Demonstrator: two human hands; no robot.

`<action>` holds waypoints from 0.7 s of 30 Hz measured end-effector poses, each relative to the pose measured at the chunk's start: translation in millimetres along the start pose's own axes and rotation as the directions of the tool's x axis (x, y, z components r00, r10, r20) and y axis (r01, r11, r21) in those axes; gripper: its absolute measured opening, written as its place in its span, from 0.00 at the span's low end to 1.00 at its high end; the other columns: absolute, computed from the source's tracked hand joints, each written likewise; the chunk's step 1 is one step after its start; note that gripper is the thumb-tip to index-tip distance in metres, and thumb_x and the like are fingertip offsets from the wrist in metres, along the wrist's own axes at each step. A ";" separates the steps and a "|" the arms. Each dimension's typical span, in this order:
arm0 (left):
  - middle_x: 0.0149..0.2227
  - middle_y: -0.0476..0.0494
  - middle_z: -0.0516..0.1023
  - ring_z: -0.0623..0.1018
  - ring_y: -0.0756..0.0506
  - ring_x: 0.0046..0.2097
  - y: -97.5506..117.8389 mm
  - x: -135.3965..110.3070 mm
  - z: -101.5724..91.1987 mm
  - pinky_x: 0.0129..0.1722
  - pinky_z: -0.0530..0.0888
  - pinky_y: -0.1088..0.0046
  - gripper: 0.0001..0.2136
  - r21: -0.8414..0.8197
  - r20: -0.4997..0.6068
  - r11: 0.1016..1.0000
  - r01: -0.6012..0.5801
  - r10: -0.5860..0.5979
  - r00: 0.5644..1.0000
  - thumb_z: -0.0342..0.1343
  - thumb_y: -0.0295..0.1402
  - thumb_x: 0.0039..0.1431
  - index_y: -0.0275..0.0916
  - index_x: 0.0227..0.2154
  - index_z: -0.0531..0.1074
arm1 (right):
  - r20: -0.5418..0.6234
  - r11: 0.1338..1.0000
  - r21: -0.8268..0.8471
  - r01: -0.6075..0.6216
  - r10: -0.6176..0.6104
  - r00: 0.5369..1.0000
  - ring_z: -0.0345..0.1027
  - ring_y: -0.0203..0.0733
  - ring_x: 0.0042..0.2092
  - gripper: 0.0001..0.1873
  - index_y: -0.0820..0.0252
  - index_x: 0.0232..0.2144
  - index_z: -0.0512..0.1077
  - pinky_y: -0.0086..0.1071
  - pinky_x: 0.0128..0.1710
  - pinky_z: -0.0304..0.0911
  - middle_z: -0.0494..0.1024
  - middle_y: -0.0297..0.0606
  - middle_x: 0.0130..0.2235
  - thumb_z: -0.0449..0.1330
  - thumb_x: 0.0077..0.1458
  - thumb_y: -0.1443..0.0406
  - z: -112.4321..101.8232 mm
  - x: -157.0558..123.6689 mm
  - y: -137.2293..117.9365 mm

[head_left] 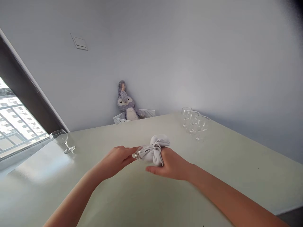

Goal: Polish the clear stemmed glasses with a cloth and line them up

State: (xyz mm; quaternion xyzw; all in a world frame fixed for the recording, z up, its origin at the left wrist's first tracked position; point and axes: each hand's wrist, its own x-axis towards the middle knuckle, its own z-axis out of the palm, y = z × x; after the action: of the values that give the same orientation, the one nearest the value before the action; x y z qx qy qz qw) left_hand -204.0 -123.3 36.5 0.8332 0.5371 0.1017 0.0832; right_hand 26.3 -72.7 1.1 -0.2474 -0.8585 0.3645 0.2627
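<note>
One clear glass [134,155], mostly wrapped in pale grey cloth [153,154], is at centre; left hand [123,156] pinches its end; right hand [170,162], thumb spread, hides its grip. Wiping seems unfinished; three clear stemmed glasses [193,118] stand at two o'clock, a wide-bowled clear glass [59,138] at nine.

Pale cloth [151,153] between both hands [174,164]
</note>
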 end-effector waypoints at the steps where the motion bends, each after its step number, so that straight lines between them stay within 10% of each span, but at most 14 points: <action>1: 0.26 0.51 0.73 0.71 0.48 0.29 -0.2 2.0 5.0 0.31 0.63 0.75 0.18 0.015 -0.008 1.000 -0.001 0.001 1.000 0.39 0.39 0.65 0.51 0.54 0.65 | 0.007 0.995 0.046 -0.087 0.086 0.996 0.61 0.39 0.27 0.14 0.57 0.23 0.69 0.32 0.26 0.56 0.67 0.33 0.24 0.61 0.51 0.54 -2.2 0.4 2.7; 5: 0.33 0.49 0.77 0.73 0.48 0.31 0.4 12.8 27.4 0.33 0.64 0.74 0.17 0.102 -0.045 0.994 -0.047 0.052 0.998 0.40 0.36 0.65 0.48 0.55 0.62 | 0.109 0.810 0.452 -0.374 0.366 0.924 0.56 0.33 0.23 0.19 0.60 0.19 0.66 0.28 0.20 0.53 0.65 0.31 0.21 0.67 0.43 0.54 -20.0 1.8 10.9; 10: 0.28 0.49 0.74 0.70 0.47 0.29 1.0 20.5 38.3 0.29 0.63 0.73 0.14 0.137 -0.149 0.990 0.044 -0.024 0.989 0.38 0.37 0.66 0.44 0.45 0.66 | 0.063 0.508 0.822 -0.257 0.368 0.928 0.65 0.38 0.36 0.16 0.61 0.32 0.72 0.31 0.35 0.64 0.72 0.37 0.35 0.63 0.50 0.53 -29.3 -0.2 10.4; 17: 0.24 0.50 0.73 0.69 0.48 0.26 1.0 18.5 39.9 0.26 0.61 0.73 0.13 0.165 -0.200 0.981 0.103 -0.069 0.977 0.38 0.38 0.65 0.42 0.38 0.67 | -0.060 0.907 0.409 -0.104 0.141 0.988 0.53 0.35 0.27 0.20 0.58 0.27 0.67 0.30 0.27 0.52 0.60 0.30 0.24 0.54 0.56 0.48 -14.2 -2.9 9.8; 21: 0.34 0.46 0.79 0.74 0.47 0.29 -0.8 20.7 57.7 0.30 0.63 0.70 0.16 0.325 -0.221 0.946 0.008 0.067 0.973 0.39 0.32 0.65 0.42 0.53 0.61 | 0.071 0.805 0.490 -0.334 0.345 0.936 0.56 0.36 0.26 0.19 0.59 0.27 0.70 0.30 0.26 0.54 0.64 0.32 0.24 0.60 0.51 0.49 -19.7 2.5 23.1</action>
State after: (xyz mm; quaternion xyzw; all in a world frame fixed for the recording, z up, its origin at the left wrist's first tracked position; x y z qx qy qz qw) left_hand -181.4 -105.7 -17.7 0.8262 0.5400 0.1087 -0.1186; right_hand 42.3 -47.2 -3.9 -0.3252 -0.6753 0.6101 0.2571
